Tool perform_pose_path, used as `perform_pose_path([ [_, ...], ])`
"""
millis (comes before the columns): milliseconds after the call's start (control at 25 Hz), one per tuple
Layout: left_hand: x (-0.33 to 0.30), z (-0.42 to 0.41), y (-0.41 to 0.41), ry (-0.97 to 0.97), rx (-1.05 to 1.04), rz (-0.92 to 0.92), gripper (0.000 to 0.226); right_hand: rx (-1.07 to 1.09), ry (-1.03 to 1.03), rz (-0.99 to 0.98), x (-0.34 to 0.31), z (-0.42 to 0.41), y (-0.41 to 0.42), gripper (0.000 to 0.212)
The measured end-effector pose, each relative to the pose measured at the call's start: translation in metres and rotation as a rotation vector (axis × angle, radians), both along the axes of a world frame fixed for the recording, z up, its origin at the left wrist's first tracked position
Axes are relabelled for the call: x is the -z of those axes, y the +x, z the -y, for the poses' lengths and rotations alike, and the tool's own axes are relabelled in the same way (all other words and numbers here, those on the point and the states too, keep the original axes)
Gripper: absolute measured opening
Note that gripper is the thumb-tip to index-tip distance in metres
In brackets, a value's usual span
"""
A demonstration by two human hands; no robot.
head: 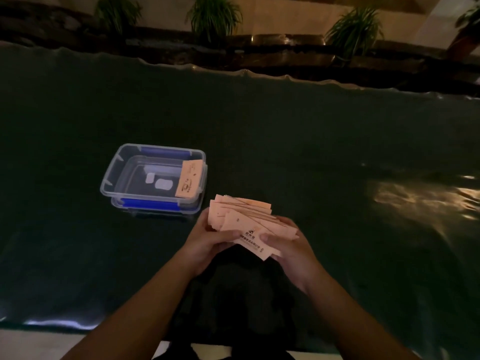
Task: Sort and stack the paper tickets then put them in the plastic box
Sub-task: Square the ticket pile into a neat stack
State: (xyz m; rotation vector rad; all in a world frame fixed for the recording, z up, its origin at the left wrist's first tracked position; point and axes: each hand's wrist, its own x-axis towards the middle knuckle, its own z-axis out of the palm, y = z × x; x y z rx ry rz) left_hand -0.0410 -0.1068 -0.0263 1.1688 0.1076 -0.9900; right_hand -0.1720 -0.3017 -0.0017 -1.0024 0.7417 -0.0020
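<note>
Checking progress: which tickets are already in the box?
Only the small stack against the box's right wall. The rest are a loose, fanned bundle held in both hands, left hand and right hand, outside it.

We see a wide table (285, 131) draped in a dark green, glossy cover that ripples along its far edge and wrinkles at the right, where warm light glints off the sheen. The near edge catches a pale reflection at the lower left. Resting directly on the cover, left of centre, is a clear plastic box (114, 175) with blue clip handles on its long sides; it appears to sit on its own lid (145, 207), whose rim shows beneath the near side.
</note>
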Motion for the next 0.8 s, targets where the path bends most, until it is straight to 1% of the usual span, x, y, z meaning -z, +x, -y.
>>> perform_pose_path([
  [80,-0.004,0.006,0.003,0.024,0.038,0.048,0.090,-0.068,-0.080,-0.006,-0.002,0.021,0.008,0.076],
  [240,-0.013,0.020,0.014,0.304,0.151,0.309,0.078,-0.198,-0.178,-0.003,-0.001,0.050,0.029,0.071],
  [320,-0.012,0.027,0.021,0.360,0.181,0.342,0.080,-0.234,-0.221,-0.023,0.003,0.051,0.040,0.073],
  [440,-0.004,0.033,0.027,0.376,0.215,0.315,0.085,-0.231,-0.249,-0.063,0.013,0.042,0.056,0.070],
  [560,0.003,0.034,0.037,0.440,0.206,0.330,0.084,-0.185,-0.240,-0.121,0.025,0.030,0.070,0.063],
  [680,0.008,0.037,0.052,0.493,0.231,0.246,0.085,-0.118,-0.215,-0.234,0.035,0.021,0.083,0.060],
  [720,0.009,0.040,0.058,0.509,0.245,0.200,0.082,-0.101,-0.213,-0.275,0.039,0.019,0.089,0.060],
  [800,0.007,0.048,0.063,0.555,0.293,0.161,0.065,-0.074,-0.205,-0.343,0.044,0.018,0.098,0.064],
])
